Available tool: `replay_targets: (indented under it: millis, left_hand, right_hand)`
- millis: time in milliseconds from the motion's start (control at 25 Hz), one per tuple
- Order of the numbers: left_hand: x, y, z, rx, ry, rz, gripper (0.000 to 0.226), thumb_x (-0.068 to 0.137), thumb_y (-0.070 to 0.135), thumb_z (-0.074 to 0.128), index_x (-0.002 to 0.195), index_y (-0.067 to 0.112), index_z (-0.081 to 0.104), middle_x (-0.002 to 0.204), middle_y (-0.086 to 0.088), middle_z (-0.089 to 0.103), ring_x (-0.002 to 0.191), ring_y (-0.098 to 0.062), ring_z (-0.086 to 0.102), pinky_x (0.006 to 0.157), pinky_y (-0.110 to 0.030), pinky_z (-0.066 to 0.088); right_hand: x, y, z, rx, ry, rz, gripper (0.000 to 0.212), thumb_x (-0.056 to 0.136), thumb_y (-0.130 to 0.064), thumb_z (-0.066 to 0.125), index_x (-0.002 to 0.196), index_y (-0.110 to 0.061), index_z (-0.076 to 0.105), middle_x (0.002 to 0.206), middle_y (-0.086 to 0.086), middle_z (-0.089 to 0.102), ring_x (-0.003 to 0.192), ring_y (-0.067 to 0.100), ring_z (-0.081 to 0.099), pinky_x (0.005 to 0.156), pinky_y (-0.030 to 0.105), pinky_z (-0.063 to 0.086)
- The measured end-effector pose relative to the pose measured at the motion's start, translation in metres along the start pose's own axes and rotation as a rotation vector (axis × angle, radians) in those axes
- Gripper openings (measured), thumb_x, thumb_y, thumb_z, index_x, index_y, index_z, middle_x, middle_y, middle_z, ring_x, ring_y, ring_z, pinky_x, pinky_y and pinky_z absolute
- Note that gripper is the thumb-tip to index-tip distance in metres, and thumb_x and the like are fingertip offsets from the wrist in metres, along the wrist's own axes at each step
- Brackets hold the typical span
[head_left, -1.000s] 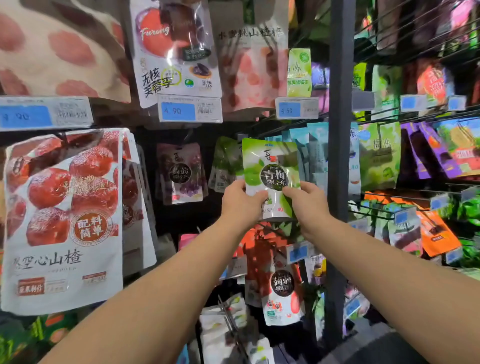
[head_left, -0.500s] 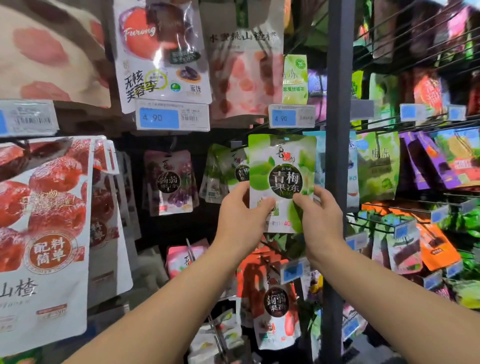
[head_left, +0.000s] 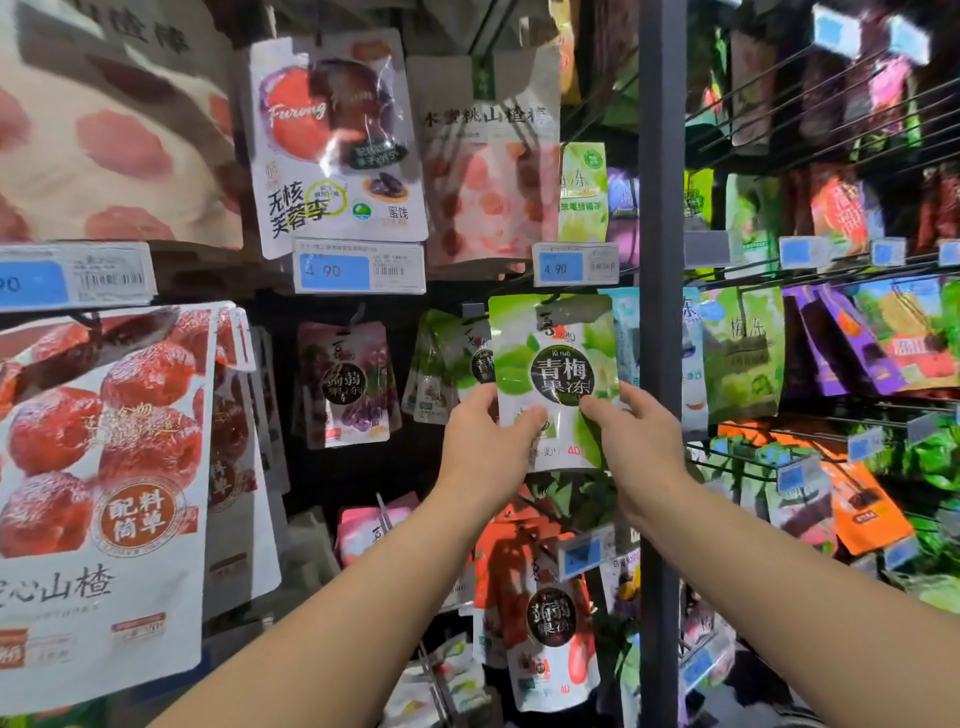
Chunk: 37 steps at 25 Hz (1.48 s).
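A green and white snack pouch with a dark round label is held up in front of a shop display of hanging packets. My left hand pinches its lower left edge, thumb across the front. My right hand pinches its lower right edge the same way. The pouch is upright, just below a blue price tag. Its top edge is level with a row of matching green pouches hanging behind and to the left.
A dark vertical rack post runs just right of the pouch. Wire hooks with packets fill the right side. Large red-fruit bags hang at the left. A purple pouch and a red-orange pouch hang nearby.
Both hands have lifted the green pouch higher and slightly right, up toward the price tag and the row of matching pouches. The camera has moved closer to the display.
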<state>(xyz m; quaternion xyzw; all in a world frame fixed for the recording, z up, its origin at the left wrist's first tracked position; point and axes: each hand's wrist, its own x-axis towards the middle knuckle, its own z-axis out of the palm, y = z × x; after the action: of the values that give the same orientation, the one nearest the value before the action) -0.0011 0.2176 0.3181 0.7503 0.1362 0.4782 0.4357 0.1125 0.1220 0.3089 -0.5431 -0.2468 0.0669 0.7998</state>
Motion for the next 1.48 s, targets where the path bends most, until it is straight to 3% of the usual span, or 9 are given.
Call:
replay_targets:
  millis: [160, 280, 400, 520, 680, 880, 1080, 1240, 1480]
  left_hand:
    - [0.02, -0.014, 0.001, 0.137, 0.016, -0.021, 0.011, 0.09, 0.019, 0.072, 0.099, 0.016, 0.067, 0.094, 0.004, 0.073, 0.089, -0.015, 0.07, 0.079, -0.033, 0.057]
    - [0.042, -0.027, 0.002, 0.243, 0.05, -0.084, 0.014, 0.089, 0.02, 0.07, 0.1, 0.016, 0.063, 0.097, 0.002, 0.07, 0.095, -0.024, 0.066, 0.084, -0.038, 0.054]
    - [0.064, -0.043, 0.003, 0.356, 0.046, -0.175, 0.023, 0.093, 0.028, 0.067, 0.112, 0.016, 0.057, 0.111, -0.002, 0.067, 0.103, -0.029, 0.063, 0.088, -0.038, 0.052]
    - [0.091, -0.064, 0.003, 0.477, 0.077, -0.245, 0.026, 0.097, 0.031, 0.065, 0.115, 0.016, 0.053, 0.12, -0.007, 0.063, 0.103, -0.031, 0.061, 0.088, -0.04, 0.051]
    - [0.125, -0.089, 0.003, 0.529, 0.13, -0.303, 0.031, 0.096, 0.032, 0.068, 0.117, 0.014, 0.055, 0.127, -0.009, 0.063, 0.117, -0.033, 0.061, 0.096, -0.043, 0.051]
    - [0.155, -0.12, 0.001, 0.581, 0.178, -0.297, 0.028, 0.095, 0.031, 0.067, 0.115, 0.011, 0.063, 0.127, -0.012, 0.064, 0.123, -0.035, 0.059, 0.098, -0.041, 0.051]
    - [0.163, -0.133, -0.005, 0.72, 0.258, -0.298, 0.064, 0.095, 0.046, 0.067, 0.137, 0.002, 0.047, 0.16, -0.015, 0.025, 0.151, -0.033, 0.018, 0.113, -0.044, 0.036]
    - [0.164, -0.14, -0.006, 0.549, 0.171, -0.324, 0.056, 0.1, 0.04, 0.06, 0.134, -0.002, 0.045, 0.139, -0.021, 0.057, 0.13, -0.038, 0.054, 0.103, -0.038, 0.045]
    - [0.162, -0.138, -0.012, 0.373, 0.147, -0.365, 0.049, 0.103, 0.04, 0.046, 0.134, 0.002, 0.046, 0.137, -0.02, 0.059, 0.126, -0.037, 0.055, 0.103, -0.038, 0.041]
  right_hand:
    - [0.014, 0.016, 0.017, -0.161, -0.053, -0.032, 0.066, 0.078, -0.044, 0.068, 0.14, -0.026, 0.058, 0.135, 0.002, 0.066, 0.12, 0.025, 0.065, 0.102, 0.052, 0.053]
    - [0.033, 0.027, 0.036, -0.262, -0.043, -0.016, 0.062, 0.097, -0.029, 0.063, 0.154, -0.013, 0.043, 0.153, 0.006, 0.05, 0.134, 0.025, 0.052, 0.114, 0.041, 0.041]
    - [0.065, 0.045, 0.057, -0.308, -0.008, 0.01, 0.047, 0.102, -0.016, 0.057, 0.148, -0.011, 0.047, 0.141, 0.01, 0.058, 0.118, 0.026, 0.056, 0.101, 0.031, 0.042]
    - [0.093, 0.062, 0.082, -0.344, -0.021, 0.038, 0.047, 0.101, -0.015, 0.058, 0.147, -0.016, 0.048, 0.135, 0.002, 0.058, 0.125, 0.029, 0.056, 0.103, 0.03, 0.042]
    - [0.135, 0.08, 0.106, -0.563, -0.034, -0.015, 0.034, 0.097, -0.013, 0.059, 0.131, -0.01, 0.062, 0.133, 0.011, 0.064, 0.125, 0.031, 0.058, 0.103, 0.032, 0.042]
    - [0.165, 0.101, 0.125, -0.545, -0.03, -0.047, 0.037, 0.088, -0.015, 0.062, 0.124, -0.015, 0.068, 0.122, 0.014, 0.069, 0.118, 0.033, 0.061, 0.101, 0.035, 0.048]
    - [0.181, 0.107, 0.134, -0.528, -0.096, 0.049, 0.057, 0.079, -0.027, 0.053, 0.136, -0.023, 0.055, 0.134, 0.012, 0.061, 0.128, 0.038, 0.052, 0.108, 0.046, 0.045]
    - [0.167, 0.107, 0.132, -0.488, -0.12, 0.055, 0.052, 0.083, -0.033, 0.054, 0.134, -0.025, 0.055, 0.129, 0.008, 0.062, 0.125, 0.034, 0.055, 0.106, 0.041, 0.045]
    - [0.155, 0.113, 0.128, -0.491, -0.12, 0.024, 0.059, 0.076, -0.059, 0.055, 0.123, -0.024, 0.066, 0.126, 0.008, 0.059, 0.118, 0.027, 0.057, 0.107, 0.04, 0.045]
